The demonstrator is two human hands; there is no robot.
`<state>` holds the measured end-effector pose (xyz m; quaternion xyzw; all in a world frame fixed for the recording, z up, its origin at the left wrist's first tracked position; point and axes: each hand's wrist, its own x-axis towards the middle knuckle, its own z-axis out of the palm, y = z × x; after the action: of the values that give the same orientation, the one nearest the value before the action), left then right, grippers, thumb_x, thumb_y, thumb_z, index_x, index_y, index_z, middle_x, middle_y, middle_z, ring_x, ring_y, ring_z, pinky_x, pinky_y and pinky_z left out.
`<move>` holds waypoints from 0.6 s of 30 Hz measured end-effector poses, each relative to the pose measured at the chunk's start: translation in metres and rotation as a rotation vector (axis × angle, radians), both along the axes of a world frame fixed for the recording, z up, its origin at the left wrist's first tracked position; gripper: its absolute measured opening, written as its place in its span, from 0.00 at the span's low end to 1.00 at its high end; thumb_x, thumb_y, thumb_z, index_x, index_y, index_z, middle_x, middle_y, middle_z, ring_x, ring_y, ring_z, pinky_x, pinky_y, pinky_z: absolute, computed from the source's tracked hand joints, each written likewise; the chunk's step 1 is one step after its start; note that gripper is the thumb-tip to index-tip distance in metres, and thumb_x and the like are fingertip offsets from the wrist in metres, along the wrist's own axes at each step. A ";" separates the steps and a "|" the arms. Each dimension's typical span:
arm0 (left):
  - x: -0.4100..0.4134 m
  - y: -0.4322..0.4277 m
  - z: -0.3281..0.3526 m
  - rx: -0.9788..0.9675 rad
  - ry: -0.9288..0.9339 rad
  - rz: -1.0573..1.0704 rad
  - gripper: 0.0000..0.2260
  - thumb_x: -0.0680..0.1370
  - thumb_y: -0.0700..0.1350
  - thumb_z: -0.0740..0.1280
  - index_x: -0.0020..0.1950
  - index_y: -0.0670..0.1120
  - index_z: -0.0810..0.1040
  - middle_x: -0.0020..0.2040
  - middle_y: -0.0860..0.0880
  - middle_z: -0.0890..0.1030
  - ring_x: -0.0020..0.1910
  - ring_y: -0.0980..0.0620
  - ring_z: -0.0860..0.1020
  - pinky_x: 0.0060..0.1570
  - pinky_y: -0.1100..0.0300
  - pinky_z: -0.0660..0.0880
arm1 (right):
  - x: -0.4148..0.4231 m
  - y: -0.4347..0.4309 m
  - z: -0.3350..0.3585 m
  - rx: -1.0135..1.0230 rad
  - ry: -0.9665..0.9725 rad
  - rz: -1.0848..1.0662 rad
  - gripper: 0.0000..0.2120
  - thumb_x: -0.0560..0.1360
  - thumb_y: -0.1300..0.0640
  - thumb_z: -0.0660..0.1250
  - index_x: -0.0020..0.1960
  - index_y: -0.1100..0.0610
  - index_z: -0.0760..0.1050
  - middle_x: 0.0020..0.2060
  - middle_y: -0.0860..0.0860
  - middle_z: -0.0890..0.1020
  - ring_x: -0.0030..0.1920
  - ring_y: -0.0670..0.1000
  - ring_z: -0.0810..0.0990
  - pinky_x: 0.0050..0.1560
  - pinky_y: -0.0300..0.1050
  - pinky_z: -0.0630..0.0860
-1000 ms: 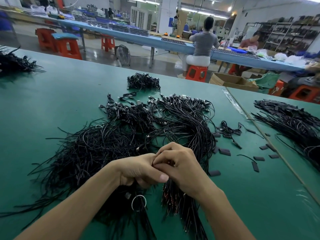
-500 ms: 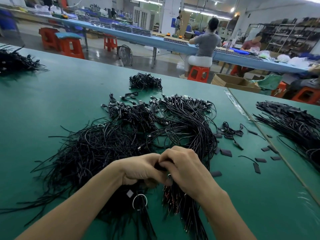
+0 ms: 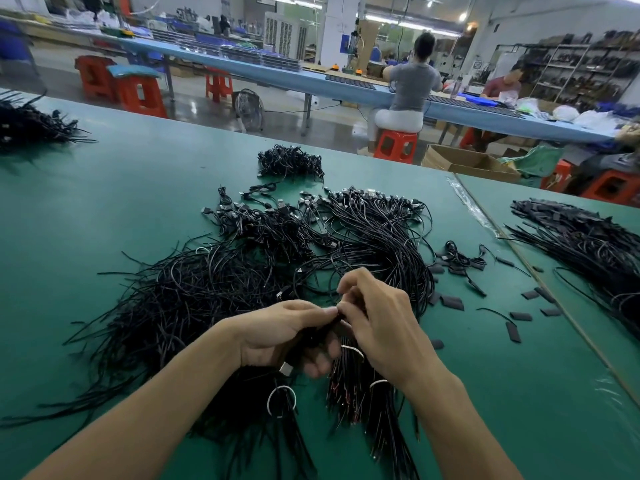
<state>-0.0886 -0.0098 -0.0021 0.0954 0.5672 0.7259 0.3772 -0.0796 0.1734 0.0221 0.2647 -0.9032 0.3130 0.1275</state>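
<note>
While both hands meet low over the green table [image 3: 104, 209], the left hand [image 3: 277, 336] and right hand [image 3: 381, 327] pinch one black cable [image 3: 335, 321] between them, above perhaps three white ties [image 3: 282, 400]. Beyond sprawls one cable heap [image 3: 363, 244], then one small coil [image 3: 291, 162]. Farthest, two seated workers [image 3: 412, 88] face one blue bench [image 3: 311, 79].

Surface [image 3: 104, 209]: plain green
Cables [image 3: 214, 292]: black, some with silver plugs
Wire ends [image 3: 341, 396]: red among black
Tie rings [image 3: 282, 386]: white
Sleeve pieces [image 3: 452, 302]: dark grey
Stools [image 3: 394, 145]: orange-red
Far bench [image 3: 277, 72]: light blue
Carton [image 3: 467, 162]: brown
</note>
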 end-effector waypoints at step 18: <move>0.001 0.046 0.011 0.348 -0.028 0.647 0.20 0.76 0.65 0.61 0.41 0.49 0.78 0.33 0.51 0.73 0.28 0.56 0.69 0.29 0.62 0.70 | 0.010 -0.031 0.003 -0.794 -0.189 -0.166 0.11 0.78 0.66 0.68 0.43 0.53 0.70 0.36 0.42 0.82 0.33 0.40 0.80 0.34 0.33 0.77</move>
<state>-0.0881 0.0365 0.0088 -0.0360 0.4310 0.8944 0.1139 -0.0695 0.1423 0.0246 0.0913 -0.7384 0.6484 0.1612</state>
